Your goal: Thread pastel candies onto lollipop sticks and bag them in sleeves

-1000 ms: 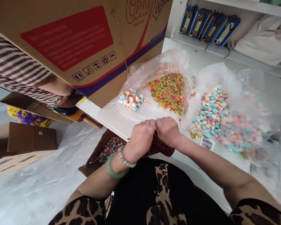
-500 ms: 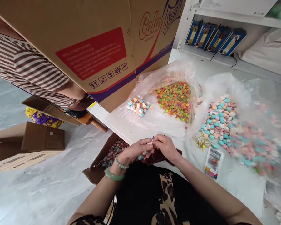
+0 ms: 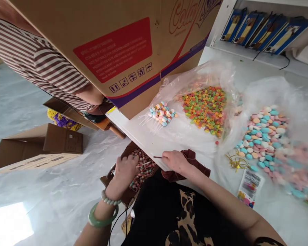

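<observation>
My left hand [image 3: 127, 169], with a beaded bracelet and a green bangle at its wrist, is over an open carton [image 3: 105, 179] below the table edge. Its fingers are apart and bent downward, with nothing visible in them. Inside the carton lie many small wrapped candies on sticks or strings [image 3: 143, 164]. At the table's front edge my right hand [image 3: 176, 161] is closed, and a thin dark-brown strip [image 3: 157, 157] sticks out from its fingertips. Under and beside that hand a dark red cloth [image 3: 192, 160] lies bunched up.
On the white table are pastel candies on white strings [image 3: 162, 113], a clear bag of ring candies [image 3: 205, 107], bagged pastel candies [image 3: 264, 133], gold ties [image 3: 237, 162] and a printed packet [image 3: 250, 186]. A large carton [image 3: 133, 68] stands at the back left, near a person in stripes [image 3: 53, 68].
Both hands were together, pinching a small candy piece. Now they are apart: my left hand has moved left and down over the carton, my right hand is at the cloth. The view has shifted left.
</observation>
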A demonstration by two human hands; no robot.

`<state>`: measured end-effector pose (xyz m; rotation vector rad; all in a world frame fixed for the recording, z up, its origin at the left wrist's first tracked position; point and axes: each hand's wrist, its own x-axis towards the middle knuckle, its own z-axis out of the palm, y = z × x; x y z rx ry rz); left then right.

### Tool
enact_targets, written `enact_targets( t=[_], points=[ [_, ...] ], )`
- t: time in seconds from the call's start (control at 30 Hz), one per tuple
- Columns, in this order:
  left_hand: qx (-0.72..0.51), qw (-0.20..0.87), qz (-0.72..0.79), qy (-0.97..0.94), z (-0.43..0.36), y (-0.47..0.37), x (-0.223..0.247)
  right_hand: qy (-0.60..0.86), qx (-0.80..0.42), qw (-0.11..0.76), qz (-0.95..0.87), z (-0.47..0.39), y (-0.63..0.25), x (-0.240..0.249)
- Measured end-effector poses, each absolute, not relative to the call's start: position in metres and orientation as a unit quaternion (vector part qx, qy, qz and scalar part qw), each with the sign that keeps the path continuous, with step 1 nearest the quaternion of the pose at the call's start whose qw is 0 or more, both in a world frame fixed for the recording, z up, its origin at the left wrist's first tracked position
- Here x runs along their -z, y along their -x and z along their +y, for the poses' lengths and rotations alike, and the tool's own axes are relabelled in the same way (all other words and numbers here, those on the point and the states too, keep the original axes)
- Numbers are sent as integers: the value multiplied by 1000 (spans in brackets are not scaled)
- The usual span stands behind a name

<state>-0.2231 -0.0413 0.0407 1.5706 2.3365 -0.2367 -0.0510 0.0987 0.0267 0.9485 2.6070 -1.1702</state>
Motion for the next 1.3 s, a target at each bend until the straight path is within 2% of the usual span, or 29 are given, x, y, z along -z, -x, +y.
enact_targets(
  t=[0.13,0.27,0.4,0.53,0.6,0.7,0.77,0.87,1.0,1.1,1.3],
  points=[
    [-5,56,850,-523,17,248,-37,-357,513,8,781,121,60,-23],
    [-23,-52,843,-534,95,265,-29,-368,548,8,751,126,58,-17],
    [-35,-59,849,-524,135,279,-16,-390,554,31,735,125,47,-9],
    [-28,-83,849,-520,136,285,-15,-399,587,17,704,128,43,3],
    [-47,-108,853,-509,126,281,-22,-406,626,-25,665,130,47,5],
    [-128,-120,858,-484,105,257,-32,-424,688,-147,571,134,58,0],
    [-209,-69,850,-479,90,228,-32,-427,717,-228,502,134,66,-7],
    [-279,37,810,-514,76,175,-21,-428,747,-298,411,133,70,-13],
    [-257,99,757,-593,76,126,-10,-450,754,-361,315,141,51,-9],
    [-253,150,709,-642,97,126,-14,-501,705,-378,330,159,19,-6],
    [-87,-14,765,-638,188,163,-17,-548,639,-377,387,178,-29,-7]
  ],
)
